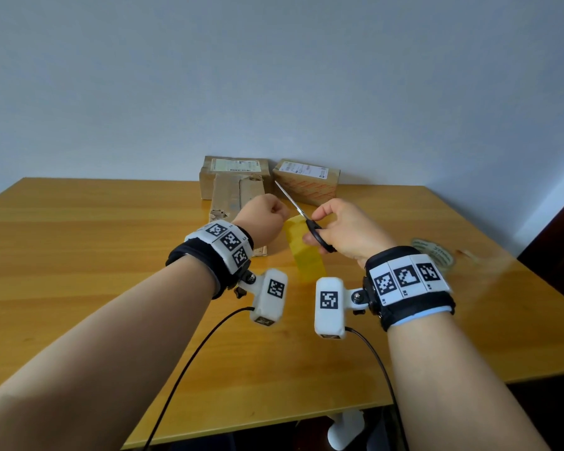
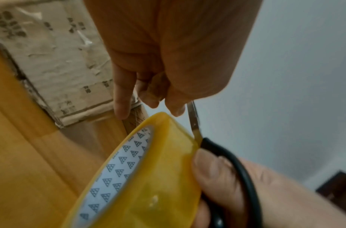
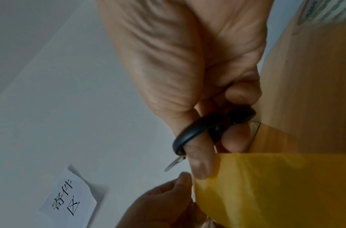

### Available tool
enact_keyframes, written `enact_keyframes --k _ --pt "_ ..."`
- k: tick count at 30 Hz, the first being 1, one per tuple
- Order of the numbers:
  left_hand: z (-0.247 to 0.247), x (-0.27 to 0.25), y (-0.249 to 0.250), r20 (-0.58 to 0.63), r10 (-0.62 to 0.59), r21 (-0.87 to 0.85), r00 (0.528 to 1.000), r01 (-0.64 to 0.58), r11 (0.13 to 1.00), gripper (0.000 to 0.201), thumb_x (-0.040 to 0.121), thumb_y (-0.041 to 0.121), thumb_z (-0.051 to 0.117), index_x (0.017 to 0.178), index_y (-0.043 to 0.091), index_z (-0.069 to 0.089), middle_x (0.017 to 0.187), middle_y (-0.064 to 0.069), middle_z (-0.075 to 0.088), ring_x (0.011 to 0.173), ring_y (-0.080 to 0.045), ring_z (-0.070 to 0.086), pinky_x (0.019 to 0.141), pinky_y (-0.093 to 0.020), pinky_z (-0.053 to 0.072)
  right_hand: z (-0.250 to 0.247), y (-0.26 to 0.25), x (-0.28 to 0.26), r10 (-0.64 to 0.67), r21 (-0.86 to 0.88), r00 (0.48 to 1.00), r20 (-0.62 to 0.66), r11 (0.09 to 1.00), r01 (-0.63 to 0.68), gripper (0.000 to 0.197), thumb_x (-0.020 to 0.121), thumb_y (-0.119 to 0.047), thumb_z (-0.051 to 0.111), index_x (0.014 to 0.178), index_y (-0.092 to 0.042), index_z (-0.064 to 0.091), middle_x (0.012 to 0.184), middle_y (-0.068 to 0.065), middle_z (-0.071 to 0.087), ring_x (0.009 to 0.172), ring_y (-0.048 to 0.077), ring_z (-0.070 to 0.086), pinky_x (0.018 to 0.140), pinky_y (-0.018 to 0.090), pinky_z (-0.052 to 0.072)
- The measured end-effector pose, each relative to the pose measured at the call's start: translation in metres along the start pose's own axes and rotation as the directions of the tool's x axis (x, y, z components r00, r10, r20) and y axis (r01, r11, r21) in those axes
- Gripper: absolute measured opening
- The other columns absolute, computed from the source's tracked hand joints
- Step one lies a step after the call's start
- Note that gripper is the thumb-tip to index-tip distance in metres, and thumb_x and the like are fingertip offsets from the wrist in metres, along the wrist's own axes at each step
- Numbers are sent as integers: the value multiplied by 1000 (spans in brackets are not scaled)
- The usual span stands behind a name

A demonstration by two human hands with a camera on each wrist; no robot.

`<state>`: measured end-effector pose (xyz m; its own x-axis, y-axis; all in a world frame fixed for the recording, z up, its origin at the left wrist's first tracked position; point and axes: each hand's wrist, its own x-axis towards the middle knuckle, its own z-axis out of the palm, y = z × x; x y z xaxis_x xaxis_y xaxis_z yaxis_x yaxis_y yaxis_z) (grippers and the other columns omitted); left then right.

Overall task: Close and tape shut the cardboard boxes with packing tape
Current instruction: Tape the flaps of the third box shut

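Head view is showing the right hand [image 1: 345,229] gripping scissors [image 1: 302,216] and the tape roll [image 1: 303,249] at the frame's middle; the left hand [image 1: 264,219] is pinching the tape end, just left of the blades. Boxes [image 1: 238,183] are lying behind.

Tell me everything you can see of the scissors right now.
The scissors have black loop handles and slim metal blades that look closed, pointing up and away toward the boxes. The right hand grips the handles, fingers through the loops, above the table. The blades lie against the yellow tape roll.
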<state>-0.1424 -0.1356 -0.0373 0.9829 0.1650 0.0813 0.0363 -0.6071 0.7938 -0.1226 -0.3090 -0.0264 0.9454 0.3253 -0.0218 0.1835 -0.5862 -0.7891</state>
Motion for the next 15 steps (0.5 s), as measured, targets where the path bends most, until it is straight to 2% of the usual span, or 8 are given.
enact_keyframes --k 2,4,5,7,8,10,12,15 --pt "-3 -4 0 39 -112 -212 993 117 970 13 98 9 46 101 12 59 85 -5 55 77 -22 60 83 -47 60 -2 1 0 -2 0 1000 1 1000 2 36 80 -17 87 102 -26 60 94 5 78 66 17 71 83 45 63" --pt "-8 -7 1 156 -164 -351 974 210 913 33 92 -5 44 109 19 60 89 -7 52 78 -20 57 82 -47 60 -5 1 -1 -5 8 1000 7 1000 5 34 82 -16 86 101 -26 60 92 8 78 66 16 69 83 43 62" --pt "-10 -10 2 235 -137 -357 962 217 909 44 89 -10 43 116 21 59 94 -8 53 82 -22 58 82 -46 60 -7 0 -1 -9 9 1000 20 1000 9 33 83 -16 85 102 -26 60 91 9 79 66 16 68 83 43 61" --pt "-13 -14 4 379 -52 -236 924 151 960 65 88 -12 49 136 32 51 96 -7 55 84 -23 61 84 -44 60 -11 -1 -4 -25 5 997 68 1000 25 32 84 -14 84 102 -26 60 84 9 79 65 15 66 81 41 59" --pt "-15 -14 4 430 -20 -121 902 80 989 73 88 -8 55 143 38 43 88 -3 55 80 -20 63 84 -42 60 -14 -1 -5 -37 2 995 94 999 37 31 85 -13 83 101 -26 60 80 7 78 63 14 66 78 39 58" --pt "-16 -12 5 467 -3 97 884 -48 994 77 87 7 70 147 40 35 81 2 59 77 -18 67 84 -39 60 -17 -3 -8 -52 5 988 145 999 52 29 86 -11 81 101 -24 61 73 3 75 61 12 65 71 33 55" --pt "-18 -7 3 449 -21 177 893 -66 982 74 81 22 80 141 39 41 93 -2 66 82 -22 71 82 -42 61 -20 -4 -11 -49 50 986 160 998 42 28 87 -9 80 103 -22 61 75 3 74 61 11 65 66 28 51" --pt "-18 -7 0 422 -64 212 904 -30 977 63 73 35 85 124 43 48 104 -3 64 81 -24 72 75 -45 62 -27 1 -10 11 107 999 -43 994 -7 27 89 -12 77 110 -22 62 89 -1 76 62 7 68 50 17 46"
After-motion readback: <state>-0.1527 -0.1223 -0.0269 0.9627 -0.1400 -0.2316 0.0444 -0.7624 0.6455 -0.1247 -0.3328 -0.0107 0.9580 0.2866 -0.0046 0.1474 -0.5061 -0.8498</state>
